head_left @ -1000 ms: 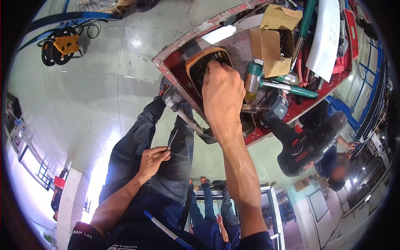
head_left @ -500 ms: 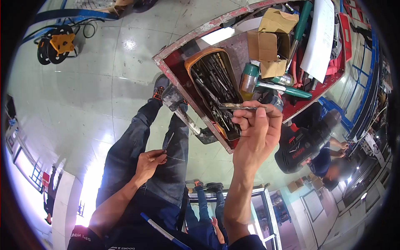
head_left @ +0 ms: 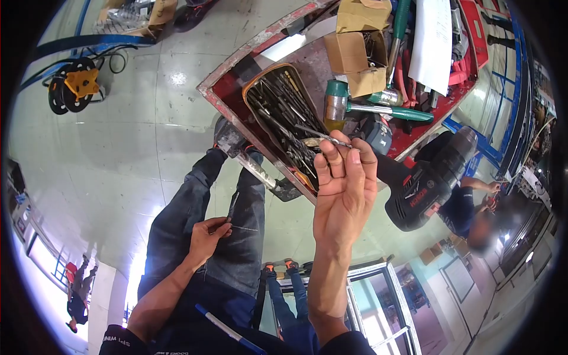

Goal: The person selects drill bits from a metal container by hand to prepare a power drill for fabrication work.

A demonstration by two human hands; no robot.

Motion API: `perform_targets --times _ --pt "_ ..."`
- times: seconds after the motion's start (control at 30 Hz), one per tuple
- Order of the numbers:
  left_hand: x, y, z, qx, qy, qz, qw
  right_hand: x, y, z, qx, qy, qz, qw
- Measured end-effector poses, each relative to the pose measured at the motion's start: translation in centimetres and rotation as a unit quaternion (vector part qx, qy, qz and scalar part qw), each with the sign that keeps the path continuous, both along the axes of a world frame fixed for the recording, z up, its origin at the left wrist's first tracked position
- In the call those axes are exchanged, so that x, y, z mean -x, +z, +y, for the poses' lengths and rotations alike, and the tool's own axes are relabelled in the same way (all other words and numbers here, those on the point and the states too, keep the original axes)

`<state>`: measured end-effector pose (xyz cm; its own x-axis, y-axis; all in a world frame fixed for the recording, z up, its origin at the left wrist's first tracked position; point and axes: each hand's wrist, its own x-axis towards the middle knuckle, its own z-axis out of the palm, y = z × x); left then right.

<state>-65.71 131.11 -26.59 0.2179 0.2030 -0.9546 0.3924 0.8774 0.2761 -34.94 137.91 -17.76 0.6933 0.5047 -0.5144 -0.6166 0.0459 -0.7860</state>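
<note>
My right hand [head_left: 346, 180] is closed, its thumb and fingertips pinching a slim drill bit [head_left: 322, 134] that points up and to the left. Just beyond that hand lies an open orange-rimmed case [head_left: 246, 89], filled with a jumble of dark drill bits [head_left: 277, 115]. Lower down, in front of my thigh, my left hand [head_left: 207, 239] is shut on thin drill bits: one [head_left: 235, 204] sticks upward, another [head_left: 244, 229] sticks out to the right. The case sits in a worn red tray [head_left: 216, 89].
The tray also holds a green-headed mallet [head_left: 337, 100], a cardboard box [head_left: 349, 53] and white paper [head_left: 430, 47]. A hammer [head_left: 251, 165] hangs at its near edge. A Bosch drill [head_left: 423, 189] is on the right, near another person [head_left: 458, 207]. A cable reel [head_left: 74, 86] stands left.
The view has shifted, so the tray appears further left. The drill bit in my right hand has gone from nearly level to slanting. My left hand keeps its pinch.
</note>
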Motion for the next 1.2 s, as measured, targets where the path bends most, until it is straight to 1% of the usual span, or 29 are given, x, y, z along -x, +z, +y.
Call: perform_targets --times 0.13,0.23,0.33,0.43,0.5,0.63,0.73,0.83,0.93,0.97,1.07,1.1,1.13,1.2 --pt "-0.4 0.6 0.5 -0.031 -0.010 -0.003 0.999 0.2 0.5 -0.3 -0.009 -0.006 0.018 1.000" --pt "-1.0 1.8 1.3 -0.146 -0.047 -0.038 0.987 0.4 1.1 -0.6 -0.019 -0.011 0.024 0.999" --pt "-3.6 4.9 5.2 -0.245 -0.129 -0.077 0.958 0.6 1.8 -1.0 -0.041 -0.012 0.022 0.999" --pt "-6.2 7.7 8.5 -0.291 -0.077 -0.126 0.945 0.8 2.6 -1.5 -0.074 -0.012 0.016 0.997" --pt "-8.1 9.3 10.9 -0.309 -0.046 -0.136 0.940 1.0 3.0 -1.9 -0.097 -0.015 0.014 0.995" --pt "-12.0 9.9 15.4 -0.371 -0.024 -0.143 0.917 1.4 3.9 -2.3 -0.128 -0.030 0.008 0.991" --pt "-15.7 9.7 18.7 -0.414 -0.060 -0.135 0.898 1.6 4.1 -2.7 -0.151 -0.038 0.008 0.988" --pt "-18.2 8.4 21.8 -0.408 -0.185 -0.131 0.884 1.7 4.1 -3.0 -0.174 -0.045 0.009 0.984" --pt "-19.9 7.3 23.3 -0.363 -0.285 -0.094 0.882 1.7 4.0 -3.3 -0.188 -0.052 0.013 0.981" --pt "-20.0 6.2 23.4 -0.378 -0.288 -0.102 0.874 1.7 4.0 -3.3 -0.193 -0.056 0.014 0.980" --pt "-20.9 7.9 22.4 -0.476 -0.317 -0.076 0.817 1.7 4.0 -3.7 -0.197 -0.071 0.021 0.978" --pt "-20.4 8.2 22.2 -0.549 -0.368 -0.059 0.748 1.6 4.0 -3.8 -0.198 -0.075 0.019 0.977" --pt "-20.3 9.3 21.7 -0.577 -0.393 -0.043 0.714 1.6 4.0 -3.8 -0.199 -0.077 0.018 0.977" --pt "-20.1 12.6 20.5 -0.630 -0.438 -0.010 0.641 1.6 4.2 -4.0 -0.149 -0.070 -0.018 0.986"
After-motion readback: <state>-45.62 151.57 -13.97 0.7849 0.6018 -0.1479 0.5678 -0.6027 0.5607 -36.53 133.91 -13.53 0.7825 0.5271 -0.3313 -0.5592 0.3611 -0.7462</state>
